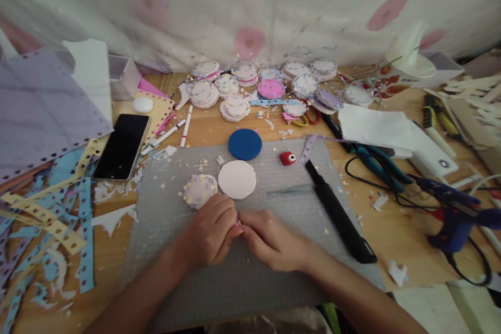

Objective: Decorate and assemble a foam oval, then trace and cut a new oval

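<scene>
seemingly, a tiny lilac piece [238, 224] sits above the grey mat [274, 292] | left hand [213, 229] and right hand [272, 240] pinch it between them, contact mostly hidden | petal-edged disc [198, 191], white disc [237, 180] just beyond | risk: uneven pulling could tear the piece; a careless left-hand swing could shift the petal-edged disc
</scene>
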`<act>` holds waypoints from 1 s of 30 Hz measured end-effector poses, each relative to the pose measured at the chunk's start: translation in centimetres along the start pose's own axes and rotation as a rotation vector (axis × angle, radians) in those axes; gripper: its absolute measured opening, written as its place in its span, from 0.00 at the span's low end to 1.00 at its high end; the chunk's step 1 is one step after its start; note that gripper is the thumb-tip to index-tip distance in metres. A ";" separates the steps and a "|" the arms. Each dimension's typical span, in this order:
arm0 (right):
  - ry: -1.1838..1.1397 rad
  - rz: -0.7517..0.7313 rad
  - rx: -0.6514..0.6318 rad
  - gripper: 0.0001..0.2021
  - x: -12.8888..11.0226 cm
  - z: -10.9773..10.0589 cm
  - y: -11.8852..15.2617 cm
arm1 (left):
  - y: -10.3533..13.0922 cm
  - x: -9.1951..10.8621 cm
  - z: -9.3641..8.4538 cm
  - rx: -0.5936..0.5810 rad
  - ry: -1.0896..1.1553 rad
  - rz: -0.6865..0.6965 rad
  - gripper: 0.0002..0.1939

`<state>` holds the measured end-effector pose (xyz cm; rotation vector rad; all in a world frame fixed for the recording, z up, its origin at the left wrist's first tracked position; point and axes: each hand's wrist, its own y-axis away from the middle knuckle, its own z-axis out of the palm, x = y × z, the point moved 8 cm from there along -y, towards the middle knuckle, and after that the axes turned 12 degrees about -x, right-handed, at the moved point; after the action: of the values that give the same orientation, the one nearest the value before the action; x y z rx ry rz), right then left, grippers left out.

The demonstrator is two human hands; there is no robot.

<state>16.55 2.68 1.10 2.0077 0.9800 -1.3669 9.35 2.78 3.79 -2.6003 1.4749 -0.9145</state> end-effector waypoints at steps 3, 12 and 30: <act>-0.061 0.016 0.009 0.07 0.0 0.1 -0.2 | 0.0 0.0 0.0 -0.009 -0.022 0.018 0.13; -0.092 0.081 0.122 0.08 0.5 0.0 -0.3 | 0.3 -0.1 0.8 -0.049 -0.077 0.020 0.10; -0.175 -0.026 0.256 0.13 0.1 -0.9 -0.1 | 0.1 -1.5 0.8 0.018 0.282 -0.110 0.13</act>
<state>17.01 3.46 1.35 2.0170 0.7883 -1.7234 9.10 3.63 2.35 -2.6496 1.3766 -1.3479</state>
